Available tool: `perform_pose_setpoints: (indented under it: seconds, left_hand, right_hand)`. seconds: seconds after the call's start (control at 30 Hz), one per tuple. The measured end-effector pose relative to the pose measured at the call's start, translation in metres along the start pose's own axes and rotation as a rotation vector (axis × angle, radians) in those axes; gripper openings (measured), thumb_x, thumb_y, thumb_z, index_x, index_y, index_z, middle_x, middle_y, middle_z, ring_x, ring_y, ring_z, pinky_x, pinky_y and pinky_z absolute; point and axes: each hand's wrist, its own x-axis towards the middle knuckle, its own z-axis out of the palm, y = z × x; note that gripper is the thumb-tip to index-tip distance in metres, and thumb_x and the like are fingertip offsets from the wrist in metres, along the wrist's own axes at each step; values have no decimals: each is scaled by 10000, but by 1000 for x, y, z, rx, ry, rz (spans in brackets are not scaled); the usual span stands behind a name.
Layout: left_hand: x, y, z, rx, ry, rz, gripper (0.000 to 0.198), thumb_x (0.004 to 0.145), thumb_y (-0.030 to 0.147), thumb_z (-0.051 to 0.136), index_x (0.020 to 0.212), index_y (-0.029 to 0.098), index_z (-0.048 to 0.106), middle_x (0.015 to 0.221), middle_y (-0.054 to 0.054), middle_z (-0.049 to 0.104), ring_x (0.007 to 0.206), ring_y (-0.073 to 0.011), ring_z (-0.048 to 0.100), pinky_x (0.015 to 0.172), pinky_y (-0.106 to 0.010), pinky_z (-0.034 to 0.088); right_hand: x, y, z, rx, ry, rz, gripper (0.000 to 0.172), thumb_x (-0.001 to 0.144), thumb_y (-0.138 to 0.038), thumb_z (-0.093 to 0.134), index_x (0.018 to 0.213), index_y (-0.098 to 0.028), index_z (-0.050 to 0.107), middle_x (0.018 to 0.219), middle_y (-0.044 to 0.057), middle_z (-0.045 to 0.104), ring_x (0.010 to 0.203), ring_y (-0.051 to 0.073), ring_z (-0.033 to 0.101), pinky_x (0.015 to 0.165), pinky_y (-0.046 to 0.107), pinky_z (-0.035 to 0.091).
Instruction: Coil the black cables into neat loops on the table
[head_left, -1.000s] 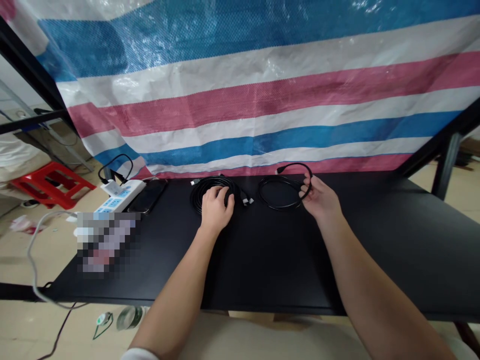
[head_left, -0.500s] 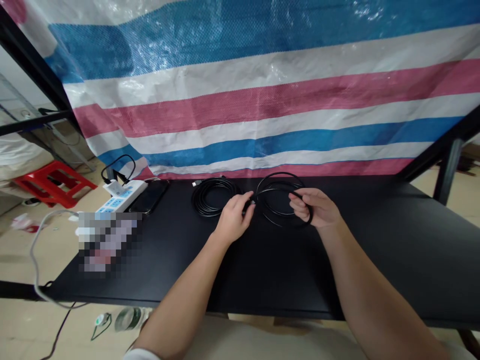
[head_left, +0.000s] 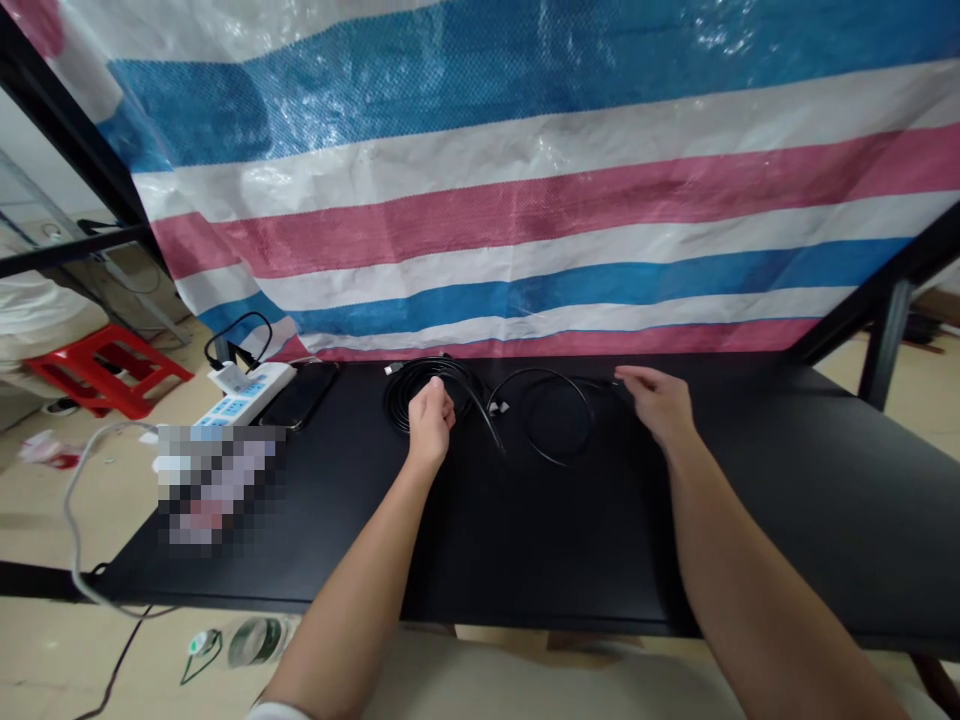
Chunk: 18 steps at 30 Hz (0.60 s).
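Note:
A black cable (head_left: 564, 374) lies in loose loops on the black table (head_left: 525, 540), with light connector ends near its left side. My right hand (head_left: 660, 402) pinches a dark end of this cable at its right. To the left is a thicker coil of black cable (head_left: 397, 402) with a silver plug. My left hand (head_left: 433, 415) is closed over that coil's right part; a strand arcs from it toward the table's middle. The grip itself is partly hidden by the fingers.
On the left stand a white power strip (head_left: 262, 385) with a plugged-in adapter and a dark phone (head_left: 300, 393). A striped tarp (head_left: 525, 215) hangs behind the table. A red stool (head_left: 112, 370) and a seated person are at the far left.
My left hand has moved left over the thicker coil and closed. My right hand has shifted slightly right, and the thin cable's loops have opened and dropped lower on the table.

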Motion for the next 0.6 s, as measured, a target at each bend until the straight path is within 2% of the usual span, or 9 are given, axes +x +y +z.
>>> perform_pose_setpoints:
  seconds: [0.07, 0.13, 0.2, 0.27, 0.33, 0.4, 0.53, 0.6]
  left_hand:
    - [0, 0, 0, 0, -24, -29, 631, 586, 755, 616, 492, 213, 308, 442, 89, 240, 381, -38, 217, 361, -186, 181]
    - [-2, 0, 1, 16, -55, -42, 633, 583, 749, 627, 485, 209, 312, 440, 88, 248, 377, -34, 225, 361, -185, 181]
    - [-4, -1, 2, 38, -90, -48, 631, 571, 742, 645, 480, 201, 331, 435, 85, 276, 369, -31, 252, 364, -187, 199]
    - [-5, 0, 2, 56, -129, -50, 611, 570, 718, 669, 484, 190, 374, 431, 75, 331, 363, -37, 319, 379, -192, 244]
    - [-5, 3, 1, 41, -160, -74, 560, 603, 665, 688, 508, 178, 430, 442, 59, 395, 375, -56, 399, 395, -199, 285]
    - [-3, 9, 0, -33, -172, -133, 482, 668, 588, 687, 552, 172, 471, 464, 49, 441, 388, -72, 441, 403, -206, 316]
    - [1, 30, -8, -284, -68, -242, 360, 805, 435, 615, 607, 186, 448, 457, 68, 412, 353, -70, 393, 381, -203, 333]
    - [4, 40, -15, -394, 20, -271, 344, 866, 393, 548, 616, 192, 426, 437, 85, 347, 328, -59, 337, 357, -186, 303]
  right_hand:
    - [-1, 4, 6, -215, -113, -153, 161, 675, -218, 576, 716, -266, 725, 729, 21, 718, 717, 225, 637, 679, 392, 520]
    - [-3, 3, 12, -338, -266, -303, 227, 694, -183, 542, 742, -286, 738, 832, 11, 743, 811, 234, 654, 768, 417, 526]
    - [-4, 0, 16, -416, -398, -401, 236, 713, -182, 540, 756, -298, 740, 875, 0, 747, 838, 229, 655, 783, 407, 529]
    - [-5, -2, 20, -500, -454, -421, 171, 715, -220, 581, 739, -296, 732, 833, 4, 743, 812, 227, 651, 746, 382, 532]
    - [-5, -4, 21, -593, -445, -383, 83, 694, -262, 632, 701, -281, 713, 758, 15, 722, 783, 228, 643, 704, 354, 524]
    - [-5, -4, 21, -658, -427, -322, 65, 686, -263, 641, 707, -274, 702, 711, 14, 691, 738, 215, 632, 660, 325, 508]
    - [-5, 3, 16, -686, -346, -209, 293, 700, -183, 579, 940, -277, 720, 794, 35, 674, 708, 188, 622, 620, 290, 479]
    - [-2, 10, 11, -666, -272, -124, 308, 688, -156, 555, 924, -251, 728, 821, 62, 665, 733, 201, 627, 644, 303, 479]
